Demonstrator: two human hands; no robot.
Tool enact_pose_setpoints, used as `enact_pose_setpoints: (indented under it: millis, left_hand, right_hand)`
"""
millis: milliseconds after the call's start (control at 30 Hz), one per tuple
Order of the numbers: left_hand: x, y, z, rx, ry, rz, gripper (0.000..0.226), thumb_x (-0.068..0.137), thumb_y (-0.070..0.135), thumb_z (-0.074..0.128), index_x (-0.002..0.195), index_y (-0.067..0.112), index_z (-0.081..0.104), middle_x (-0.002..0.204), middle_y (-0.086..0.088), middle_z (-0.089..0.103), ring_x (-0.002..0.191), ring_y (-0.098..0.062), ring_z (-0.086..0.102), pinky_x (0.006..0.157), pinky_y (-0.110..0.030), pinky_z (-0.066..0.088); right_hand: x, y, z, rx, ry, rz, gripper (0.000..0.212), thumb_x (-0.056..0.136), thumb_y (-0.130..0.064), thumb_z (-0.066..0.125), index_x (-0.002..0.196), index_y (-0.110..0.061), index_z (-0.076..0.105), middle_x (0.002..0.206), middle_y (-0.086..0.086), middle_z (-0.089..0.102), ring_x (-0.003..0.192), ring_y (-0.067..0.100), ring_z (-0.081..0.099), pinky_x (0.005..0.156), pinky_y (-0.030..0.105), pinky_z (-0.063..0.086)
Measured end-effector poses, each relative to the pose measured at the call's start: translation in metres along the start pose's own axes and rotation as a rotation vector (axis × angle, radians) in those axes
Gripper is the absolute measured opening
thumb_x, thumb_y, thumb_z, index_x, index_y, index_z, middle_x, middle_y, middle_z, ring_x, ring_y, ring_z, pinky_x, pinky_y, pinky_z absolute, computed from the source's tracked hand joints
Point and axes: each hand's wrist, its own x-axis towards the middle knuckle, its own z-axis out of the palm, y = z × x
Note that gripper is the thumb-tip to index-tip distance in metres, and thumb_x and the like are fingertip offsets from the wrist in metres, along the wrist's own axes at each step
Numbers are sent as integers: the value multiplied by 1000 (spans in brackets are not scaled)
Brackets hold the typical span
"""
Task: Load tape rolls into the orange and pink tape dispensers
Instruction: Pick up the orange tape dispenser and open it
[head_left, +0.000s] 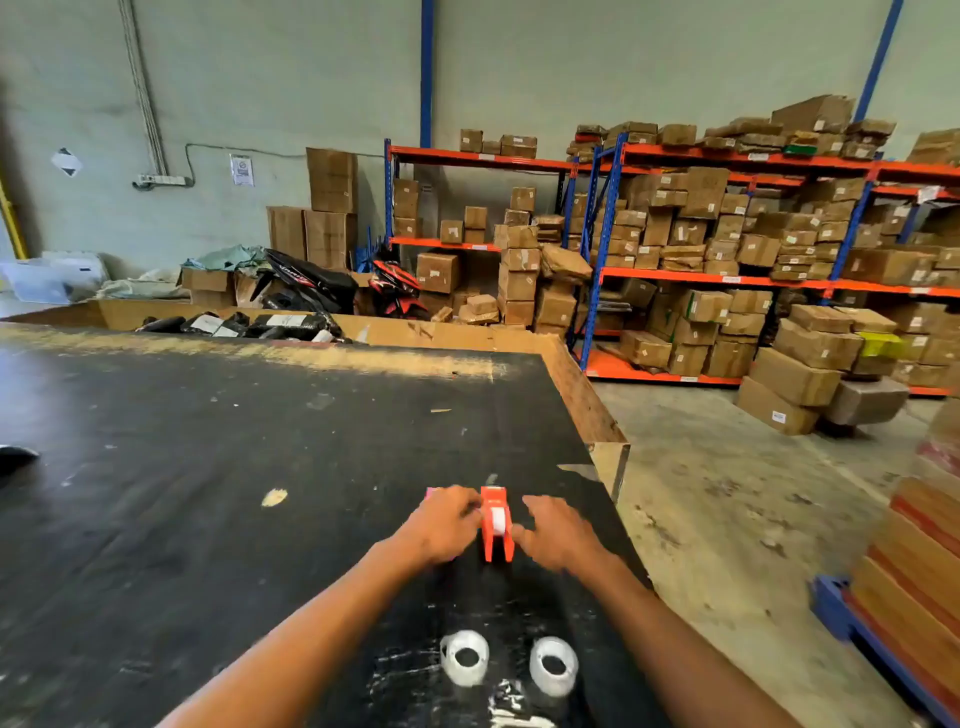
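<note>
An orange tape dispenser (497, 525) stands on the black table (208, 467) with a white roll showing in its slot. My left hand (444, 522) presses against its left side and my right hand (556, 530) touches its right side. A pink dispenser (432, 491) shows only as a sliver behind my left hand. Two loose clear tape rolls, one on the left (465, 657) and one on the right (554, 665), lie flat on the table near me, between my forearms.
The table's right edge (613, 467) runs close to my right hand, with concrete floor beyond. Cardboard bins with black parcels (249, 325) line the far edge. Shelves of boxes (727, 249) fill the back right; a stacked pallet (914, 571) stands at right.
</note>
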Motion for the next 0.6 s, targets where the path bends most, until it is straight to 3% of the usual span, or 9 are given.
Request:
enact_pose_setpoints:
  millis: [67,133,233,300,367,467,533,600]
  left_hand:
    - [7,-1,19,-96,-42,-57,25,92,8,43,96,-3,66,98,-21,67,86,-25,59,81,-33,45]
    - [14,-2,30,-129,-52,-155,25,91,9,42,85,-1,65,90,-21,65,82,-27,59,71,-31,43]
    - [26,-12,44,-250,-35,-245,32,91,12,42,66,5,61,84,-27,67,75,-28,60,71,-39,48]
    - [27,-11,47,-345,-24,-296,37,92,18,42,59,12,56,67,-15,61,65,-25,55,76,-44,54]
    - [26,-5,48,-519,2,-365,39,94,30,40,68,11,62,65,-10,59,62,-22,57,68,-36,57]
    - [26,5,47,-814,58,-458,48,94,44,40,96,4,66,84,-13,67,76,-24,66,60,-30,61]
    - [28,5,44,-870,117,-419,47,96,39,42,104,-1,64,88,-14,66,79,-23,67,69,-35,61]
    - [27,3,36,-882,137,-353,43,95,39,45,106,1,63,98,-14,70,81,-25,71,76,-39,61]
  right_hand:
    - [1,7,16,101,-34,74,38,81,-43,59,98,-9,61,112,20,66,108,37,59,82,38,49]
    - [2,11,27,159,-43,99,30,80,-41,61,71,-12,55,102,23,68,99,39,61,69,34,44]
    - [4,12,36,227,11,89,28,81,-30,59,68,-5,55,91,23,68,86,44,58,63,34,39]
    - [2,9,34,256,57,88,27,78,-24,57,59,-7,48,73,21,60,70,43,42,59,33,35]
    - [-2,7,33,309,117,63,35,76,-21,56,49,-11,36,54,8,41,64,32,30,56,34,33]
    - [-11,1,24,267,157,-60,40,80,-20,54,47,-15,32,51,-3,33,59,27,35,55,34,32]
    - [-12,3,19,240,177,-147,32,85,-26,52,55,-14,46,58,-6,42,60,24,45,55,37,38]
    - [-10,5,14,441,201,-161,23,88,-29,53,74,-17,68,69,-6,60,66,17,58,64,37,50]
